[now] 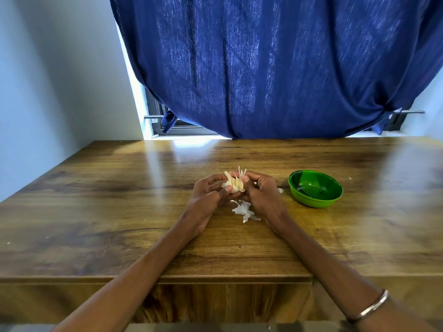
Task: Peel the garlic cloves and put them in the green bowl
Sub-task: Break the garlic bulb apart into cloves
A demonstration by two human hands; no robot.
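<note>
Above a wooden table (119, 224), your two hands work a garlic bulb (234, 183) held between them, well short of the finish; the bulb sits in a shared grip, your left hand (211, 195) curled round its near-left side with the thumb pressed on its front, your right hand (259, 190) pinching it from the right, papery tips splaying upward above the fingers; torn white skins (244, 210) lie on the table just beneath and between your wrists, with another scrap beside the right hand, so outer peeling appears under way; the green bowl (315, 188) stands to the right of your right hand, apart from it, and shows no cloves inside, only a dark reflection; by that evidence, separating the cloves, stripping each one and dropping them into the bowl all remain ahead; a metal bangle (374, 305) circles your right wrist, and a blue curtain (275, 68) hangs behind the table.
</note>
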